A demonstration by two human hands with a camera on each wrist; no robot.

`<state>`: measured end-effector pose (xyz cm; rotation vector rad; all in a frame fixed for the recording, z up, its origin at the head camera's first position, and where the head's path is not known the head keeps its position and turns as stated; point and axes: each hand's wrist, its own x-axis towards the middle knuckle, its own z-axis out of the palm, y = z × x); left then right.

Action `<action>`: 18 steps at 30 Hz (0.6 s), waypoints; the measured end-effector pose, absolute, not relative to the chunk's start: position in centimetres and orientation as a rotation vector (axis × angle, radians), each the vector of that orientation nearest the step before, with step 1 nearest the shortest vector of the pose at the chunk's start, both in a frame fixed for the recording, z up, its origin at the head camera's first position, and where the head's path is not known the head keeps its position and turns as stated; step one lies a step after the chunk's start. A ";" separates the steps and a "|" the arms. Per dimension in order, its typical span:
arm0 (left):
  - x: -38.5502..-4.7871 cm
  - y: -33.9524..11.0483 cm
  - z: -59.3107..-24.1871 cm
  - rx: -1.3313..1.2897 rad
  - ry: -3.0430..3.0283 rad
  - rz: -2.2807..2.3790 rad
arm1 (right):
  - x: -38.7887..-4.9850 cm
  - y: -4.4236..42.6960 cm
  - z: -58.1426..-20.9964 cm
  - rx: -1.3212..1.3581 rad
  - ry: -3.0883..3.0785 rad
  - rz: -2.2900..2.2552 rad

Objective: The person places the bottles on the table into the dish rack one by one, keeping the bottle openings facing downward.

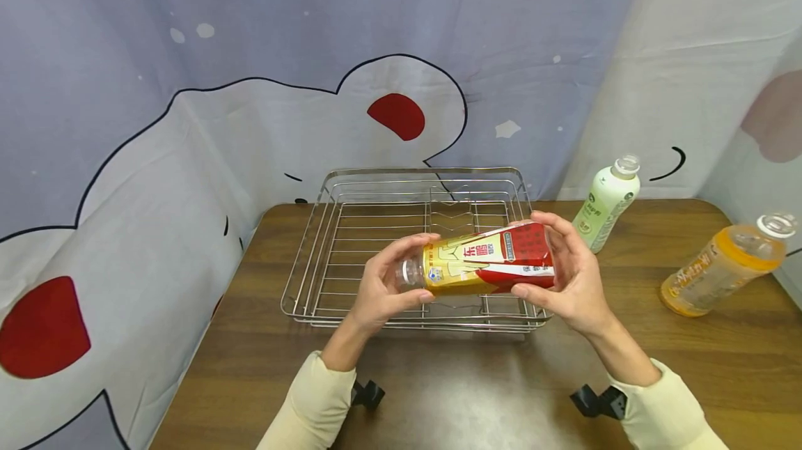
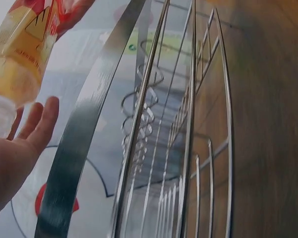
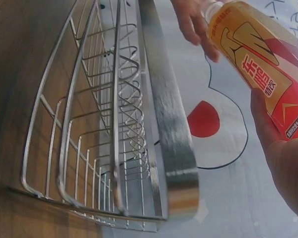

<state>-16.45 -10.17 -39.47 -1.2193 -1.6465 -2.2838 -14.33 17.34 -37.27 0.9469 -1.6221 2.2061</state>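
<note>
A drink bottle point(image 1: 485, 258) with a red and yellow label is held sideways above a wire dish rack point(image 1: 338, 255), its neck to the left. My right hand point(image 1: 579, 279) grips the red base end, thumb at the front and fingers along the far side. Around the neck end curve the thumb and fingers of my left hand point(image 1: 385, 279). In the left wrist view, the neck of the bottle point(image 2: 20, 74) lies by the left palm. The right wrist view shows the bottle point(image 3: 260, 64) with the right thumb against its label. The palms' contact areas are partly hidden.
A pale green bottle point(image 1: 608, 203) stands right of the rack at the back of the wooden table point(image 1: 238, 366). Farther right is a clear bottle with an orange label point(image 1: 720, 269). A patterned curtain point(image 1: 263, 129) hangs behind the table and along its left side.
</note>
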 end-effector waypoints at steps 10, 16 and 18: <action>-16.4 -14.6 -38.1 -1.101 -1.784 -2.163 | -15.6 19.4 -35.5 0.943 -1.576 2.173; -16.1 -18.5 -37.6 -1.058 -1.811 -2.093 | -17.1 20.9 -34.8 0.848 -1.591 2.144; -16.0 -19.8 -37.5 -1.029 -1.828 -2.060 | -17.7 21.4 -34.5 0.816 -1.598 2.137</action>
